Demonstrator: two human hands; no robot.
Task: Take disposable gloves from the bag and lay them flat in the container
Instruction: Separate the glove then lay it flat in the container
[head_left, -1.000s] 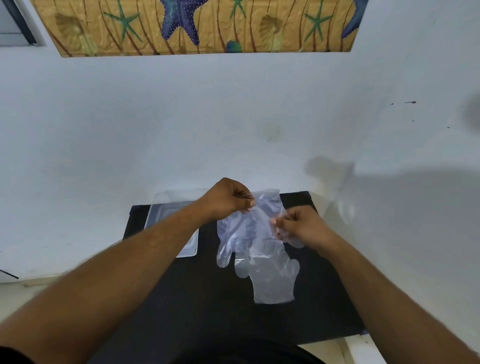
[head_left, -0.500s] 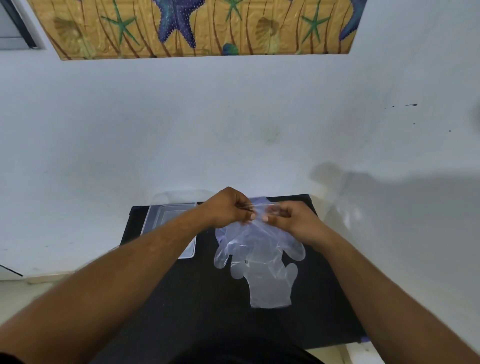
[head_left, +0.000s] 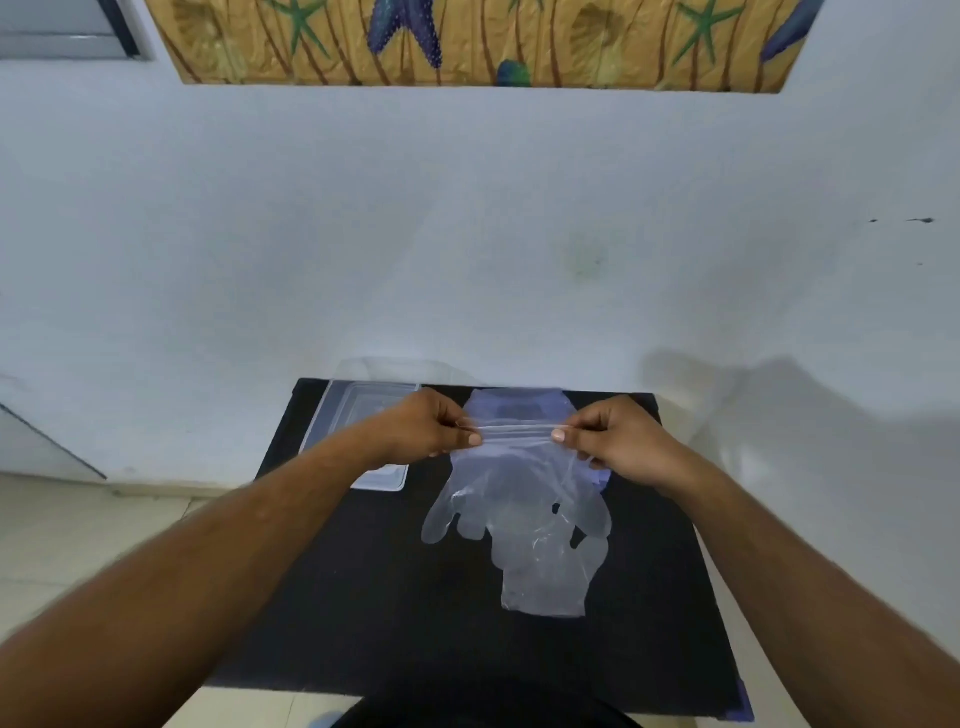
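Container (head_left: 332, 426) first, at the back left corner of the black table (head_left: 363, 597) — clear, shallow, and partly hidden by the left forearm; whether any glove lies in it cannot be told. Next the left hand (head_left: 426, 428), thumb and fingers pinched shut on one end of the bag's (head_left: 514, 410) mouth edge, the right hand (head_left: 618, 441) pinched on the other, the strip taut between them. Below hang clear gloves (head_left: 519, 519), draped toward mid-table. Judging by this, laying flat is mostly left to do.
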